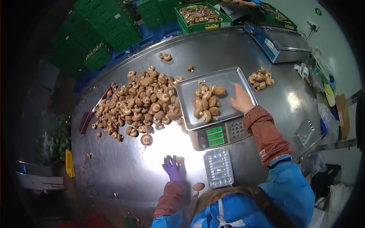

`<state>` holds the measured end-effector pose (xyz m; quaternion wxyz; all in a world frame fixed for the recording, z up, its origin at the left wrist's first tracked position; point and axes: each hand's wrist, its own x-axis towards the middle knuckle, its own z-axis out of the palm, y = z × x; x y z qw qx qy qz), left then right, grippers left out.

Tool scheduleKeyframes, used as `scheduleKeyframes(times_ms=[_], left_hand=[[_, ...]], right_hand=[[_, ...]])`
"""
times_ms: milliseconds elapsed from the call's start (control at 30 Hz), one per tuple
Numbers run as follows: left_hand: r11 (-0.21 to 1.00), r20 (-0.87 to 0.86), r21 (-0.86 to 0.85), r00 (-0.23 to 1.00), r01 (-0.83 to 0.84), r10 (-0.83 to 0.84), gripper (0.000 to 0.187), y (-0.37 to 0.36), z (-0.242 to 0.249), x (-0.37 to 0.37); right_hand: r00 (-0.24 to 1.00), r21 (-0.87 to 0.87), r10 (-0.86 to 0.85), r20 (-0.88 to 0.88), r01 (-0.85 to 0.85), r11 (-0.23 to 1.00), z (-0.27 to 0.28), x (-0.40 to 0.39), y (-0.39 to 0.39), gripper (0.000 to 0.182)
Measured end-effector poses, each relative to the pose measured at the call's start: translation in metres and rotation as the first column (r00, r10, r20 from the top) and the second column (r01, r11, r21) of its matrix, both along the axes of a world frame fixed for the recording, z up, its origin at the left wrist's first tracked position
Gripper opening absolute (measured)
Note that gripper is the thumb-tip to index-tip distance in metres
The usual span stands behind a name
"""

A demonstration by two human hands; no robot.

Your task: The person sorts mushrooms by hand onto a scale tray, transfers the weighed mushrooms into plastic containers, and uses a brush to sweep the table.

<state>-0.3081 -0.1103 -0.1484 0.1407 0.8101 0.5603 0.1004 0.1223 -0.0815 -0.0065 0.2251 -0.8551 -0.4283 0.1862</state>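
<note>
Mushrooms, chunky brown caps with pale stubby stems, a small bunch sitting in a metal tray on the scale. Right hand is bare and open over the tray, just right of the bunch, not gripping any. Purple-gloved left hand is well apart, low over the bench, right by a lone mushroom; can't tell if it's pinching it.

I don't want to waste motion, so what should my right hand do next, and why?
Probably ease your right hand left to the nearest mushroom on the metal tray: the hand looks open and empty, and nothing visible stands between them.
</note>
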Motion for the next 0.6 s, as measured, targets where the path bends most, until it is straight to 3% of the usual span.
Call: scheduleKeyframes(times_ms=[33, 67, 100, 167, 200, 267, 300, 367, 433, 467, 500, 533, 567, 600], left_hand=[[0.994, 0.054, 0.106, 0.998, 0.035, -0.041, 0.063, 0.006, 0.009, 0.012], [1.0, 0.177, -0.023, 0.984, -0.01, 0.014, 0.06, 0.006, 0.019, 0.025], [0.993, 0.203, 0.065, 0.973, 0.102, -0.113, 0.055, 0.013, 0.018, 0.028], [0.988, 0.16, -0.039, 0.977, 0.146, -0.138, 0.052, 0.028, 0.042, 0.049], [0.988, 0.162, -0.033, 0.976, 0.15, -0.143, 0.052, 0.034, 0.045, 0.053], [0.96, 0.418, 0.275, 0.906, -0.054, -0.069, 0.049, 0.05, 0.05, 0.065], [0.959, 0.42, 0.28, 0.904, -0.049, -0.076, 0.049, 0.061, 0.058, 0.075], [0.943, 0.617, 0.318, 0.735, 0.094, -0.282, 0.049, 0.085, 0.078, 0.103], [0.855, 0.561, 0.45, 0.663, 0.259, -0.496, 0.052, 0.103, 0.119, 0.147], [0.857, 0.55, 0.441, 0.674, 0.266, -0.493, 0.053, 0.11, 0.13, 0.168], [0.859, 0.54, 0.433, 0.684, 0.273, -0.489, 0.055, 0.117, 0.136, 0.188], [0.859, 0.543, 0.435, 0.682, 0.269, -0.489, 0.055, 0.125, 0.137, 0.205], [0.875, 0.558, 0.405, 0.686, 0.266, -0.467, 0.056, 0.133, 0.138, 0.221], [0.889, 0.57, 0.374, 0.69, 0.264, -0.445, 0.057, 0.137, 0.136, 0.232]], right_hand=[[0.991, 0.177, 0.098, 0.093, -0.113, 0.978, -0.003, -0.003, 0.003, 0.056], [0.963, 0.335, 0.174, 0.204, -0.236, 0.912, -0.005, -0.005, 0.006, 0.063], [0.963, 0.333, 0.171, 0.209, -0.234, 0.913, -0.006, -0.006, 0.011, 0.063], [0.932, 0.259, 0.337, 0.137, -0.362, 0.896, -0.007, -0.008, 0.024, 0.075], [0.926, 0.262, 0.349, 0.142, -0.375, 0.889, -0.007, -0.009, 0.028, 0.071], [0.916, 0.296, 0.373, 0.148, -0.401, 0.867, -0.018, -0.004, 0.035, 0.067], [0.903, 0.322, 0.404, 0.147, -0.43, 0.843, -0.019, -0.002, 0.036, 0.063], [0.9, 0.358, 0.424, 0.097, -0.429, 0.829, -0.017, 0.003, 0.036, 0.057], [0.923, 0.479, 0.377, -0.075, -0.298, 0.826, -0.016, 0.004, 0.034, 0.058], [0.923, 0.479, 0.378, -0.072, -0.3, 0.825, -0.019, 0.003, 0.036, 0.058], [0.864, 0.567, 0.353, -0.358, -0.099, 0.817, -0.025, 0.002, 0.039, 0.058], [0.717, 0.585, 0.339, -0.61, 0.118, 0.803, -0.027, 0.001, 0.04, 0.058], [0.72, 0.587, 0.34, -0.605, 0.114, 0.801, -0.028, -0.002, 0.04, 0.058], [0.816, 0.542, 0.323, -0.48, -0.014, 0.84, -0.028, -0.007, 0.041, 0.059]])
